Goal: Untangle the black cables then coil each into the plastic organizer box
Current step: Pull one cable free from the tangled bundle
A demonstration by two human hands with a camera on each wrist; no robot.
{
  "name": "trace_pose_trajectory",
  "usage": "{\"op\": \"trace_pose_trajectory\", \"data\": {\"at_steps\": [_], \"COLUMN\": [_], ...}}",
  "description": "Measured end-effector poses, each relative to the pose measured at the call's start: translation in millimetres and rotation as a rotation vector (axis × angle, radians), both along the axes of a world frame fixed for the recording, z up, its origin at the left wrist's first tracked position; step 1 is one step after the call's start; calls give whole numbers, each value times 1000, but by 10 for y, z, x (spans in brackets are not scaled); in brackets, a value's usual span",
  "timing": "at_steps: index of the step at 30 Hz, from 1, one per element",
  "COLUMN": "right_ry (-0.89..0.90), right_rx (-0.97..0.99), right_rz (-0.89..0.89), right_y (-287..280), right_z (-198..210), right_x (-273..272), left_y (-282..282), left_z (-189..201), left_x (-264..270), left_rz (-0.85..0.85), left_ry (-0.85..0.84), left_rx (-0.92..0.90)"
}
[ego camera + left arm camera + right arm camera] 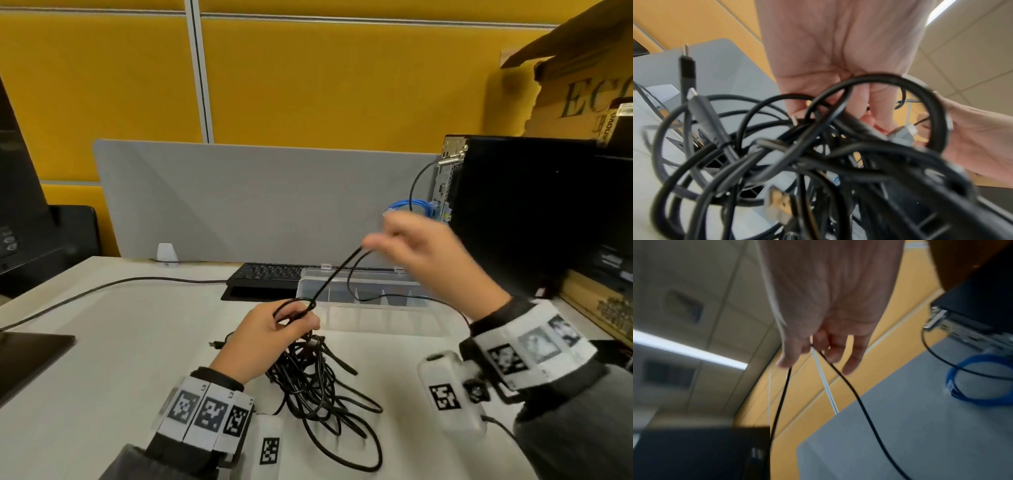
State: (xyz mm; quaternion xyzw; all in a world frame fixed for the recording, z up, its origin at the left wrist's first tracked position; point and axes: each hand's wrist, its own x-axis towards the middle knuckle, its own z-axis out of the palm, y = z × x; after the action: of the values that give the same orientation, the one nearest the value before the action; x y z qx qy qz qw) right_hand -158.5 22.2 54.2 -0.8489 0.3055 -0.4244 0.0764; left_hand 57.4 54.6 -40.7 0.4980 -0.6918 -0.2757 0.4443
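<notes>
Above one organizer box (346,298), left hand (270,337) grips the cable tangle (318,387), right hand (421,253) pinches one strand (337,272).

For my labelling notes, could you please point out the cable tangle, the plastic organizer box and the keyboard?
cable tangle (308,380), head view, middle of the knotted bundle.
plastic organizer box (359,323), head view, front wall.
keyboard (270,272), head view, key area.
</notes>
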Motion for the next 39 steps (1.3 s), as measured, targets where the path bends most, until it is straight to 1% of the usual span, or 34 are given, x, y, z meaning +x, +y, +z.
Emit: {"op": "trace_pose_trajectory", "data": {"at_steps": [2,3,4,5,6,7,9,10,11,12,14,15,16,18,19,20,21,22,24,26,28,29,30,31,32,33,34,35,37,38,39], "right_ry": [-480,-690,-850,-906,-876,-775,-437,-253,-103,22,309,432,519,576,566,523,438,307,-39,-402,-704,-818,-893,-909,-876,-777,-599,-374,128,319,455], "right_rx": [13,8,9,19,37,46,20,-18,-54,-88,-168,-172,-160,-98,-51,2,53,109,183,174,106,81,59,48,46,47,55,34,-39,-79,-107], "right_rz": [-86,-141,-208,-304,-401,-497,-662,-694,-681,-621,-416,-311,-225,-111,-57,2,54,82,70,13,-85,-141,-210,-281,-317,-328,-332,-360,-432,-460,-465], "right_y": [-45,-83,-148,-211,-284,-342,-398,-399,-344,-245,-31,49,101,142,130,115,89,71,34,-23,-92,-129,-165,-187,-197,-187,-173,-143,-56,14,71], "right_z": [129,162,165,157,117,58,-102,-195,-262,-301,-389,-447,-494,-533,-525,-496,-458,-401,-265,-132,-59,-62,-91,-127,-162,-192,-227,-267,-384,-429,-477], "right_x": [-232,-357,-482,-571,-639,-667,-627,-574,-463,-313,5,143,246,342,355,353,334,301,176,-1,-163,-223,-271,-299,-297,-267,-221,-147,39,148,256], "left_y": [-17,-15,-8,-3,1,11,29,30,26,21,16,14,21,27,19,8,-5,-21,-45,-31,-23,-22,-17,-16,-17,-19,-15,-10,-12,-12,-6], "left_z": [-12,-14,-15,-12,-2,14,39,44,40,31,14,13,18,23,13,-4,-21,-32,-42,-19,-8,-10,-11,-14,-18,-19,-17,-16,-14,-14,-10], "left_x": [46,52,46,34,20,3,-23,-27,-22,-15,-13,-19,-21,-23,-18,-10,3,20,44,43,33,32,26,23,25,29,31,30,18,12,3], "left_rz": [49,54,44,29,15,-1,-25,-28,-29,-33,-44,-50,-59,-89,-98,-90,-65,-25,38,46,39,31,18,8,4,5,7,11,8,0,-8], "left_ry": [3,31,56,64,52,28,-3,-4,-4,-4,-1,7,18,36,43,48,53,53,63,93,105,96,85,75,62,50,48,56,70,74,81], "left_rx": [-5,1,8,10,9,2,-4,-5,-3,0,-4,-6,-8,0,4,9,12,11,18,20,24,18,11,5,-2,-11,-17,-22,-30,-30,-27]}}
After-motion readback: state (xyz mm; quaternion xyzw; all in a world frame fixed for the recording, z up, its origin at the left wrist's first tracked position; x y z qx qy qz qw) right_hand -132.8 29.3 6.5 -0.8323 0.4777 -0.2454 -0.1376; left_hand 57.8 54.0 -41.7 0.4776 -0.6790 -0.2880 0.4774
